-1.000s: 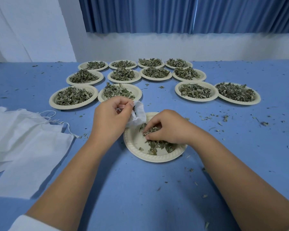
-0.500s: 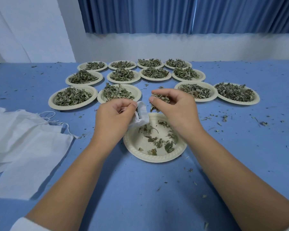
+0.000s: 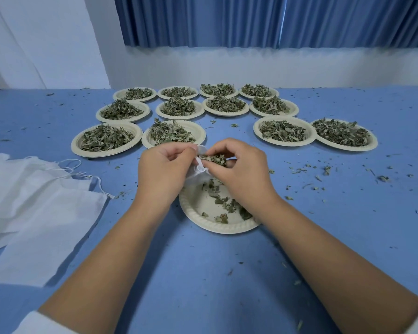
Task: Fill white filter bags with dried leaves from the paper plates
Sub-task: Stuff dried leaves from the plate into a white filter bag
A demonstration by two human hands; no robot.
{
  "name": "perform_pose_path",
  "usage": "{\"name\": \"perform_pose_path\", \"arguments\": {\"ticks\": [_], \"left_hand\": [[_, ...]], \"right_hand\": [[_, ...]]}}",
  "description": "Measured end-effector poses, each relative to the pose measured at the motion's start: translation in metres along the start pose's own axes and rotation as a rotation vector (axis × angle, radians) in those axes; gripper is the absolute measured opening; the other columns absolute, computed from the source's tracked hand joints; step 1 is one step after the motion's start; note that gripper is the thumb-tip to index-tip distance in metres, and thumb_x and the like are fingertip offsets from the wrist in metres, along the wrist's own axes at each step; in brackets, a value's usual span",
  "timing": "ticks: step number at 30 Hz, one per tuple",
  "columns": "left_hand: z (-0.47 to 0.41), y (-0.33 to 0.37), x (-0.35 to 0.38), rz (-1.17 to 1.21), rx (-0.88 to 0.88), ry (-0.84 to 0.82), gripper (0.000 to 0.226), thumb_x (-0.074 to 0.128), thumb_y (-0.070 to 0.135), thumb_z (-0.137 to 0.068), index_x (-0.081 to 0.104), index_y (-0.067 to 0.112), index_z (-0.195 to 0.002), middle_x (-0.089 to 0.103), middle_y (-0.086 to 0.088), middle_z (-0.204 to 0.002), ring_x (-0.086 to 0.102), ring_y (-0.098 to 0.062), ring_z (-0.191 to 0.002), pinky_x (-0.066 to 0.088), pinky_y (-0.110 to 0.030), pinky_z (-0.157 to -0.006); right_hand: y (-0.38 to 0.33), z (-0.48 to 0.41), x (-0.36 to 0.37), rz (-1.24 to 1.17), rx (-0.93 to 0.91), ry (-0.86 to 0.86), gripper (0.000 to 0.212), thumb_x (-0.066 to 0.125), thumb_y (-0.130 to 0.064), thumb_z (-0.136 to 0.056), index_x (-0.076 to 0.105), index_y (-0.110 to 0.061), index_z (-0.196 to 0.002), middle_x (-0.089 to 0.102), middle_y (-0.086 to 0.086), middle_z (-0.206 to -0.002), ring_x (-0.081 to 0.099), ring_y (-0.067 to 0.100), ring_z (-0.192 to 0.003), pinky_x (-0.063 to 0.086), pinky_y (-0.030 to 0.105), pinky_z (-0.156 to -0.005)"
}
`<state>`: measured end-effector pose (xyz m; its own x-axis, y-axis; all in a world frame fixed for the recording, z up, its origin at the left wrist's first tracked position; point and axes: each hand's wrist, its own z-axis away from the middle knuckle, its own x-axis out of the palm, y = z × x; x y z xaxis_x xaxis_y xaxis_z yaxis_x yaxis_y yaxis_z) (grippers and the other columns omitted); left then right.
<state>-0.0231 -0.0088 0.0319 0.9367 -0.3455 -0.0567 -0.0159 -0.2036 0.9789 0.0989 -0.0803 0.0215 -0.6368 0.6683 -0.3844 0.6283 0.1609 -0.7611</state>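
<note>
My left hand (image 3: 164, 169) pinches the rim of a small white filter bag (image 3: 198, 173), holding it above the far edge of the near paper plate (image 3: 198, 213). My right hand (image 3: 241, 172) pinches a clump of dried leaves (image 3: 212, 159) right at the bag's mouth. A few scattered leaves (image 3: 225, 203) lie on that plate. Most of the bag is hidden behind my hands.
Several paper plates heaped with dried leaves (image 3: 106, 138) stand in rows farther back on the blue table (image 3: 348, 213). A pile of flat white filter bags (image 3: 34, 203) with strings lies at the left. Leaf crumbs are scattered at the right.
My right hand picked a clump of leaves off the near plate, lifted it and brought it left to the mouth of the bag. My left hand kept holding the bag.
</note>
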Motion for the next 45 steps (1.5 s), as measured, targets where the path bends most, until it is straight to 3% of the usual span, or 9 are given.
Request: {"name": "perform_pose_path", "arguments": {"ticks": [4, 9, 13, 15, 20, 32, 38, 41, 45], "left_hand": [[0.003, 0.0, 0.003, -0.053, -0.024, -0.026, 0.022, 0.066, 0.012, -0.087, 0.078, 0.026, -0.075, 0.072, -0.001, -0.067, 0.066, -0.016, -0.063, 0.059, -0.054, -0.073], [0.001, -0.003, 0.001, -0.072, -0.013, 0.0, 0.019, 0.067, 0.016, -0.088, 0.077, 0.025, -0.075, 0.071, -0.001, -0.065, 0.061, -0.006, -0.057, 0.058, -0.028, -0.057], [0.001, -0.004, 0.002, -0.076, 0.002, 0.005, 0.016, 0.068, 0.02, -0.089, 0.076, 0.026, -0.076, 0.069, 0.004, -0.061, 0.057, 0.001, -0.053, 0.046, -0.013, -0.051], [0.002, -0.003, 0.002, -0.082, 0.004, 0.004, 0.016, 0.068, 0.02, -0.089, 0.077, 0.026, -0.077, 0.07, 0.003, -0.063, 0.058, 0.001, -0.053, 0.046, -0.012, -0.051], [0.003, -0.001, 0.003, -0.055, 0.001, -0.017, 0.013, 0.068, 0.015, -0.088, 0.077, 0.022, -0.082, 0.073, 0.0, -0.07, 0.064, -0.002, -0.061, 0.051, -0.015, -0.055], [0.002, -0.001, 0.002, -0.055, -0.001, -0.006, 0.012, 0.068, 0.019, -0.089, 0.077, 0.024, -0.083, 0.073, 0.003, -0.07, 0.065, -0.004, -0.066, 0.058, -0.033, -0.072], [0.003, -0.001, 0.002, -0.047, 0.012, -0.051, 0.012, 0.069, 0.015, -0.089, 0.077, 0.022, -0.083, 0.074, 0.002, -0.073, 0.069, -0.006, -0.069, 0.053, -0.017, -0.059], [0.002, -0.002, 0.003, -0.08, 0.042, -0.063, 0.011, 0.069, 0.016, -0.089, 0.077, 0.022, -0.085, 0.075, 0.0, -0.076, 0.069, -0.01, -0.071, 0.055, -0.02, -0.062], [0.002, -0.002, 0.002, -0.098, 0.077, -0.055, 0.011, 0.069, 0.017, -0.089, 0.076, 0.024, -0.084, 0.072, 0.003, -0.07, 0.065, -0.006, -0.066, 0.059, -0.034, -0.067]], "right_hand": [[0.001, -0.001, -0.001, 0.102, 0.062, -0.159, 0.018, 0.077, -0.014, -0.079, 0.077, -0.021, -0.096, 0.068, -0.016, -0.083, 0.058, -0.01, -0.07, 0.043, 0.006, -0.065], [-0.004, -0.006, -0.011, -0.092, 0.256, -0.289, 0.028, 0.065, -0.013, -0.086, 0.074, -0.035, -0.101, 0.076, -0.001, -0.086, 0.071, 0.022, -0.077, 0.057, 0.03, -0.073], [-0.005, -0.008, -0.014, -0.109, 0.291, -0.288, 0.032, 0.061, -0.006, -0.088, 0.073, -0.029, -0.107, 0.071, -0.011, -0.071, 0.061, 0.016, -0.053, 0.053, 0.026, -0.053], [-0.005, -0.007, -0.012, -0.112, 0.295, -0.24, 0.025, 0.069, -0.007, -0.086, 0.071, -0.027, -0.102, 0.072, -0.009, -0.093, 0.069, 0.029, -0.072, 0.059, 0.039, -0.071], [-0.003, -0.006, -0.009, -0.112, 0.26, -0.079, 0.027, 0.084, -0.014, -0.075, 0.061, -0.024, -0.085, 0.062, -0.012, -0.085, 0.059, 0.005, -0.071, 0.051, 0.023, -0.074], [-0.004, -0.009, -0.014, -0.338, 0.366, -0.218, 0.029, 0.055, -0.007, -0.091, 0.078, -0.025, -0.088, 0.077, -0.007, -0.086, 0.072, 0.004, -0.086, 0.055, 0.016, -0.073], [-0.003, -0.007, -0.016, -0.197, 0.239, -0.242, 0.015, 0.075, -0.014, -0.084, 0.077, -0.029, -0.084, 0.076, -0.01, -0.08, 0.07, 0.008, -0.076, 0.055, 0.019, -0.075], [-0.003, -0.007, -0.016, -0.163, 0.262, -0.187, 0.012, 0.081, -0.019, -0.078, 0.075, -0.029, -0.078, 0.07, -0.004, -0.071, 0.055, 0.008, -0.059, 0.047, 0.019, -0.057], [-0.001, -0.012, -0.018, -0.302, 0.478, -0.184, 0.023, 0.083, -0.022, -0.077, 0.067, -0.018, -0.092, 0.067, -0.001, -0.089, 0.065, 0.009, -0.073, 0.057, 0.025, -0.066]]}}
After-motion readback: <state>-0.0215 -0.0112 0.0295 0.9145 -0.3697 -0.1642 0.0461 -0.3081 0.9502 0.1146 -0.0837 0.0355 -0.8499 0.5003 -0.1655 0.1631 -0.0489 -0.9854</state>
